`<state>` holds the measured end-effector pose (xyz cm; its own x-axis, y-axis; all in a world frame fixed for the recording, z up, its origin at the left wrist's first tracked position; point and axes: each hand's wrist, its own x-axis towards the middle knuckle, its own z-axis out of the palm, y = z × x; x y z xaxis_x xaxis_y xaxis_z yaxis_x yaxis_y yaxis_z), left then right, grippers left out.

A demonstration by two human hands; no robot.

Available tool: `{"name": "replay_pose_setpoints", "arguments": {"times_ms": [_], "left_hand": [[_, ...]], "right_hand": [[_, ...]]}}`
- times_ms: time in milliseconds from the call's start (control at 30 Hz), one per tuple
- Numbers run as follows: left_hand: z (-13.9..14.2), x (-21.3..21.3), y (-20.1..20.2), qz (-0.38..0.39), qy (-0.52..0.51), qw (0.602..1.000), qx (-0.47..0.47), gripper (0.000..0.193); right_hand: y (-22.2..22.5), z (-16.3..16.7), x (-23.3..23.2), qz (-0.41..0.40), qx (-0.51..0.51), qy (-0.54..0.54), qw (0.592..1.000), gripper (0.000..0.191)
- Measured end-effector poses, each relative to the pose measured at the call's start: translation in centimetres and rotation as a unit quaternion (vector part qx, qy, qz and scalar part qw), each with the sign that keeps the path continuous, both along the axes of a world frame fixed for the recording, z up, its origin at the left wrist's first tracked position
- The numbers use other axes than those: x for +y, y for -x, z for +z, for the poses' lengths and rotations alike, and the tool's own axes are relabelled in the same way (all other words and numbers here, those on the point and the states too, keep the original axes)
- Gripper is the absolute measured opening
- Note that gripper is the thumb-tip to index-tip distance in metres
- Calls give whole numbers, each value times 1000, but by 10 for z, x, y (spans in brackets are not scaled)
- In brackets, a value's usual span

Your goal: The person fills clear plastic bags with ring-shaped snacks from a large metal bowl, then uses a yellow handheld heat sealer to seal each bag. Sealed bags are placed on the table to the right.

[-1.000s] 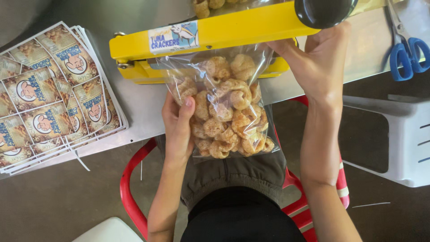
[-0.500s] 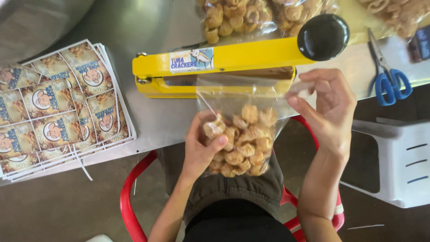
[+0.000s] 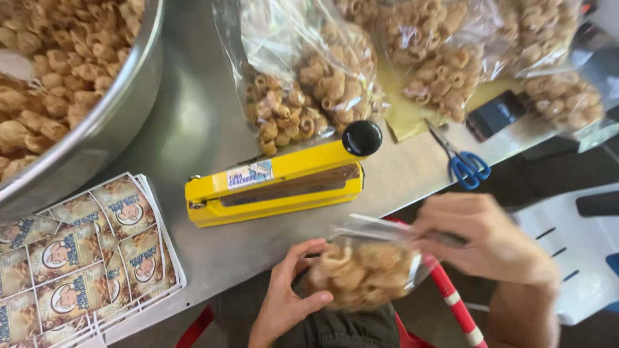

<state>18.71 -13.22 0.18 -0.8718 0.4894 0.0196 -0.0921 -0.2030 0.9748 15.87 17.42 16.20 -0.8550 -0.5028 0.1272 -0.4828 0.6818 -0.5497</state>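
Observation:
A clear plastic bag of fried crackers (image 3: 364, 270) is held low in front of me, off the table's near edge. My left hand (image 3: 290, 290) cups its left side from below. My right hand (image 3: 483, 241), blurred by motion, grips the bag's flattened top edge on the right. The yellow heat sealer (image 3: 277, 183) with a black knob lies on the metal table (image 3: 193, 129) just beyond the bag, its arm down and nothing in its jaw.
Several filled clear bags (image 3: 322, 84) lie behind the sealer. A big metal bowl of crackers (image 3: 71, 96) stands at the far left. Sheets of printed labels (image 3: 84, 251) sit at the near left. Blue scissors (image 3: 464, 161) lie right of the sealer. A white plastic chair (image 3: 574, 251) stands right.
The bag has come out of the sealer's jaw and down toward my lap. My right hand left the sealer arm and took the bag's top. The view tilted up, showing the bowl and filled bags.

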Motion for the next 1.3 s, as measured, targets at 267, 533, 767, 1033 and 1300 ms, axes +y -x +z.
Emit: {"name": "replay_pose_setpoints", "arguments": {"times_ms": [267, 533, 767, 1033, 1300], "left_hand": [[-18, -7, 10, 46, 5, 999, 18, 58], [-45, -12, 7, 93, -18, 995, -29, 51], [-66, -29, 9, 54, 20, 998, 31, 50], [-17, -52, 7, 128, 11, 990, 55, 47], [142, -27, 71, 285, 82, 856, 423, 67]], "right_hand": [[203, 88, 170, -232, 123, -49, 964, 28], [320, 55, 135, -419, 230, -185, 859, 19], [374, -61, -25, -151, -26, 50, 987, 23], [337, -18, -41, -168, -71, 237, 954, 13], [193, 113, -50, -8, 243, 336, 910, 12]]}}
